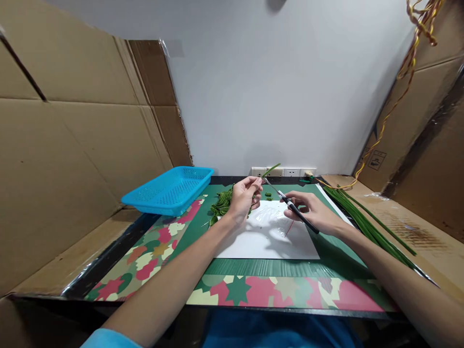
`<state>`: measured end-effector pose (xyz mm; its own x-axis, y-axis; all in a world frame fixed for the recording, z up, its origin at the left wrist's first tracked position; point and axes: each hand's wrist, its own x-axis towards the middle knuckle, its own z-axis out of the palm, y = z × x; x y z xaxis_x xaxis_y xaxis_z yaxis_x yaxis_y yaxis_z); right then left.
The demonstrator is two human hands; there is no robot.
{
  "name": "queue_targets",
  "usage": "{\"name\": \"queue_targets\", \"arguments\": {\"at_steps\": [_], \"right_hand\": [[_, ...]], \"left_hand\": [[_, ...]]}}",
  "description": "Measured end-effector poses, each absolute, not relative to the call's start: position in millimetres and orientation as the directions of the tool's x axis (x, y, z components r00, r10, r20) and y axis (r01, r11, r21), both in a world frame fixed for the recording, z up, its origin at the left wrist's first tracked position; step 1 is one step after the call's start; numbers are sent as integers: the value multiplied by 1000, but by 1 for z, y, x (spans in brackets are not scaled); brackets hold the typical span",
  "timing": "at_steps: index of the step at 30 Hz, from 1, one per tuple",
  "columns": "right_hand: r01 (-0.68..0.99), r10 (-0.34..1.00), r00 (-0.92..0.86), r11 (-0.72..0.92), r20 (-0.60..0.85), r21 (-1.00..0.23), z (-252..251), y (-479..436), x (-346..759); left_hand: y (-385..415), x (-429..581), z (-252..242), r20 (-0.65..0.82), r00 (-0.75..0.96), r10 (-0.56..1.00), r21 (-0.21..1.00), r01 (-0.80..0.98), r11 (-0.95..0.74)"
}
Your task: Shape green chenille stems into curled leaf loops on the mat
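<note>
My left hand (pixel 246 198) is closed, pinching a thin green stalk (pixel 271 169) between thumb and forefinger; one end of the stalk sticks out up and to the right. My right hand (pixel 308 209) grips a slim knife (pixel 297 211) with a black handle. Its narrow metal blade points up and left and meets the stalk close to my left fingertips. A heap of short, curled green pieces (pixel 221 203) lies behind and left of my left hand, partly hidden by it. A few small green pieces (pixel 268 195) lie between the hands. Below both hands is a white sheet (pixel 268 241).
A blue perforated plastic basket (pixel 170 191) stands at the left. Long green stalks (pixel 362 220) lie along the right edge of the green mat (pixel 268 267). Cardboard walls (pixel 79 140) flank the table. Sockets (pixel 292 172) line the back wall; a twisted yellow cord (pixel 384 130) hangs at right.
</note>
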<state>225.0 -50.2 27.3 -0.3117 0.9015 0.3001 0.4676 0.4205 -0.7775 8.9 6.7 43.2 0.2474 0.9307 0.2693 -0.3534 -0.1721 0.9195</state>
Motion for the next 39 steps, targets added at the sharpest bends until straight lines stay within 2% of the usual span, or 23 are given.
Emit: {"name": "queue_targets", "arguments": {"at_steps": [8, 25, 34, 39], "right_hand": [[395, 895, -349, 409, 277, -823, 27, -52, 223], [268, 896, -364, 364, 256, -892, 21, -47, 226], [203, 864, -458, 331, 209, -922, 28, -52, 223], [156, 840, -510, 303, 186, -940, 31, -56, 220]], "left_hand": [[10, 9, 41, 310, 244, 919, 926, -298, -233], [10, 6, 46, 287, 249, 925, 939, -264, -220], [12, 5, 45, 436, 125, 891, 891, -199, -408], [11, 4, 47, 434, 134, 891, 885, -247, -394]]}}
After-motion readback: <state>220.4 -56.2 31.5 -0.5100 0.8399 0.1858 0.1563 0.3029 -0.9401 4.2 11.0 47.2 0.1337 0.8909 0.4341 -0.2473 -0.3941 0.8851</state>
